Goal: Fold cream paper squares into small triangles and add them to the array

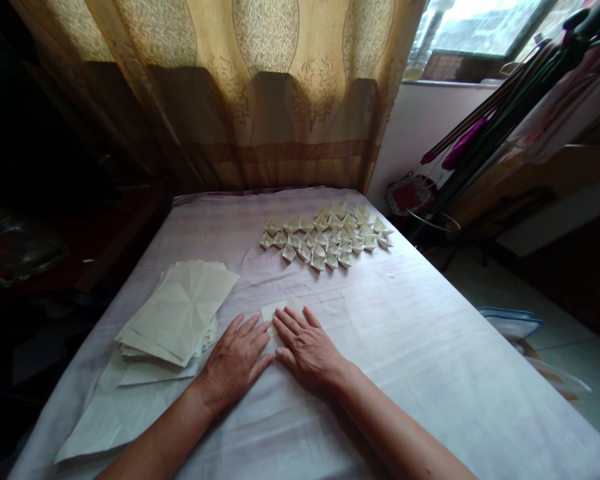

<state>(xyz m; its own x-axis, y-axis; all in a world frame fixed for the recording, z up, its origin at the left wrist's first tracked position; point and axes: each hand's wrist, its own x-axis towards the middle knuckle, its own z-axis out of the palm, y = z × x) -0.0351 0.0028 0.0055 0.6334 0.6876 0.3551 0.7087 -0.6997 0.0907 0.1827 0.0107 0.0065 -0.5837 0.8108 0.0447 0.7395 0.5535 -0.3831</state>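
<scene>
The fingers of the right hand (pixel 307 350) lie flat and slightly parted on a small piece of pale paper (pixel 268 312), gripping nothing; they seem spread that way to press it against the cloth (pixel 405 373) or smooth a crease. The left hand (pixel 237 357) is also open, palm down, its fingers loosely fanned and its foremost tips at the paper's near left edge, perhaps to steady it. The paper sits before the person, where both hands reach it easily.

Just to the left, a stack of pale sheets (pixel 185 307) rests partly over a larger sheet (pixel 103 417), probably kept close for easy picking; the top sheet shows creases radiating from its middle. Farther off, small folded paper pieces (pixel 335 222) stand in close rows, likely set there to leave working room. Beyond them hangs a patterned curtain (pixel 310 100).

Most of the small paper is under the right hand, so its folds cannot be read, nor whether the left fingertips touch it or only the cloth. The stack's lower sheets are largely covered, both forearms run out of the picture, and the far left is too dark to make out
</scene>
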